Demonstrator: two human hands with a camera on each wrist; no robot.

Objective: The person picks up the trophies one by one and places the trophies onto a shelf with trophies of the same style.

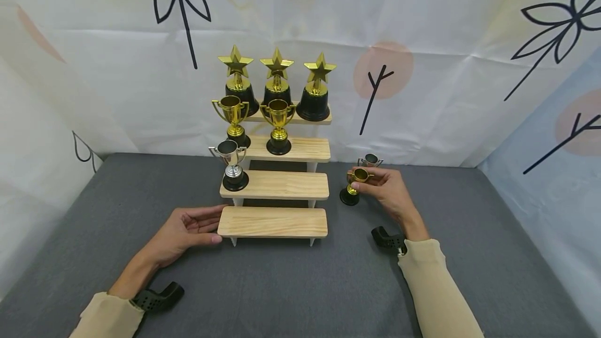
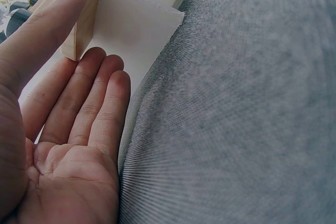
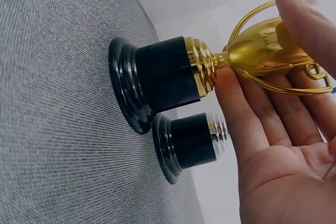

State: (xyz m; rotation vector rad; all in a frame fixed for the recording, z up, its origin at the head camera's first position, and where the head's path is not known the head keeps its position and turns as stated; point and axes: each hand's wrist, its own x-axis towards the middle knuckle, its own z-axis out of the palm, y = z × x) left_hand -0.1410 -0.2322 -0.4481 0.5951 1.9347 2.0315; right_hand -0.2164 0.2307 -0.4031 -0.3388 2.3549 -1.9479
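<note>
My right hand [image 1: 387, 189] pinches a small gold trophy cup [image 1: 360, 175] with a black base, right of the stand; the right wrist view shows the thumb and fingers about the gold cup [image 3: 262, 48]. Behind it stands a silver trophy cup [image 1: 371, 160], partly covered by the hand; its black base [image 3: 194, 140] shows in the right wrist view. At the stand's lowest step [image 1: 272, 221], my left hand [image 1: 190, 228] lies against the left end, fingers extended. In the left wrist view those fingers [image 2: 107, 98] meet the wooden board's corner [image 2: 79, 40] and white support [image 2: 136, 24].
Three gold star trophies [image 1: 277, 69] stand on the top step. Below them, two gold cups [image 1: 278, 113] share the second step, and another silver cup [image 1: 230, 158] is at the left of the third. A white patterned cloth [image 1: 436, 93] hangs behind the grey table [image 1: 291, 291].
</note>
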